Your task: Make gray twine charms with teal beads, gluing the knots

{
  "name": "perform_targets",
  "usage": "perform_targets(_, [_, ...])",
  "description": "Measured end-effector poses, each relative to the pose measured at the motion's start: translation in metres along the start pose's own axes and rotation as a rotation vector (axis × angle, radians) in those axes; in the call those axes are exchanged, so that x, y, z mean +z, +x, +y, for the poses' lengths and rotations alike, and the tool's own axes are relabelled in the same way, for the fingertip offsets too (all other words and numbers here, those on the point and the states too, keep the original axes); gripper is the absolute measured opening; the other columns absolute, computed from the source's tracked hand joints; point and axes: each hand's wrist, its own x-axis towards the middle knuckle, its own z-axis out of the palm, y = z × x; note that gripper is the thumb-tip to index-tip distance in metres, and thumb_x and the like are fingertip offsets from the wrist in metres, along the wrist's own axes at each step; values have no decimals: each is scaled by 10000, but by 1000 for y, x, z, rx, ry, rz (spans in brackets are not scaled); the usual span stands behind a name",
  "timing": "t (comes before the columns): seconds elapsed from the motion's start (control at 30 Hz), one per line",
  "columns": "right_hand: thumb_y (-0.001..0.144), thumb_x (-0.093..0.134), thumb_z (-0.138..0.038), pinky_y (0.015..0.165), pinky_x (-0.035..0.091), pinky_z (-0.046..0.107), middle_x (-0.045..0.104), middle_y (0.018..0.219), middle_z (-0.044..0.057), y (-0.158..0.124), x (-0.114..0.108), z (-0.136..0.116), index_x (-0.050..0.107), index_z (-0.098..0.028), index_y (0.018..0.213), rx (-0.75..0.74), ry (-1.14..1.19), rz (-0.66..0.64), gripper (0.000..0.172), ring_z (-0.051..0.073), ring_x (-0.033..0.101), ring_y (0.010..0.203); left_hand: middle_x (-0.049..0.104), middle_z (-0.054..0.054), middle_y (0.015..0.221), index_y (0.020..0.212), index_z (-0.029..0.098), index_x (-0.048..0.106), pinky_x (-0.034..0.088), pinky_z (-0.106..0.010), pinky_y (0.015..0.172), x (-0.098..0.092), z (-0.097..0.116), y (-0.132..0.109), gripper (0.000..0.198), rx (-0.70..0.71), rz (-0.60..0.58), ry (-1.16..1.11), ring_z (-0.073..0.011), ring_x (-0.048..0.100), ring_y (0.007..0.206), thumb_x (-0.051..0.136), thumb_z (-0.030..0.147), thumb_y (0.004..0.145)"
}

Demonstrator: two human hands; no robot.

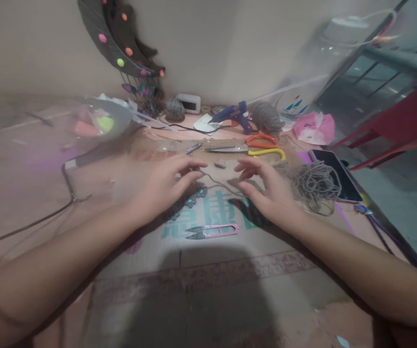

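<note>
My left hand (163, 186) is left of centre, its thumb and fingers curled close together around the end of a grey yarn strand (217, 181). That strand runs across toward my right hand (271, 191), whose thumb and fingers are apart with nothing seen between them. Partly hidden below my left hand lies a dark crocheted strip with turquoise spots (195, 197). Pink thread snips (213, 231) lie in front of both hands. Beside my right wrist is a loose heap of grey yarn (317, 186).
Behind my hands lie scissors with orange and yellow handles (244, 147) and a blue glue gun (232, 116). Grey yarn balls (175, 110) sit by the wall. A dark tablet or phone (335, 175) is at right, near a red chair (396, 121). A clear bag (97, 121) stands left.
</note>
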Motion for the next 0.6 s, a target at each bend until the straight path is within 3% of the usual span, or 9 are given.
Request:
perform_targets(0.07, [958, 604, -352, 962, 515, 436, 684, 1229, 109, 1, -1, -10, 519, -237, 1368, -49, -5, -92, 435, 244, 659, 1074, 773, -43, 1050, 1189, 207, 691, 545, -315, 838, -6, 8, -1, 287, -10, -70, -43, -198, 701, 923, 577, 282, 936])
perform_targets(0.13, [962, 603, -389, 990, 503, 448, 710, 1225, 96, 8, 1, -20, 604, -252, 1286, -77, -23, -176, 352, 268, 659, 1136, 775, -25, 1016, 1238, 217, 667, 547, -291, 811, -11, 15, -1, 325, 30, -127, -70, -181, 711, 884, 580, 250, 926])
perform_targets(0.27, [920, 672, -386, 862, 524, 387, 765, 972, 47, 36, 12, -32, 716, -244, 932, -150, -108, -227, 149, 249, 700, 955, 771, -1, 971, 1324, 227, 600, 533, -259, 791, -17, 18, -1, 410, 120, -143, -28, -155, 712, 836, 583, 201, 915])
perform_targets(0.4, [903, 687, -303, 760, 503, 343, 745, 829, 27, 54, 21, -36, 689, -224, 803, -200, -131, -245, 128, 219, 687, 830, 766, -15, 1038, 1346, 242, 589, 523, -262, 789, -26, 15, -1, 417, 136, -127, 66, -162, 708, 856, 559, 212, 931])
perform_targets(0.5, [901, 663, -284, 731, 515, 326, 752, 828, 25, 53, 22, -37, 695, -224, 833, -130, -81, -224, 97, 206, 690, 798, 767, -51, 1089, 1286, 242, 647, 517, -294, 747, -40, 7, -3, 363, 61, -151, 199, -204, 711, 877, 553, 301, 940])
perform_targets(0.6, [902, 644, -298, 743, 553, 324, 765, 851, 25, 47, 18, -36, 679, -222, 877, 47, 86, -210, 87, 196, 717, 796, 790, -29, 990, 1060, 280, 748, 478, -299, 660, -54, -8, -4, 244, -30, -214, 347, -214, 704, 776, 569, 376, 925])
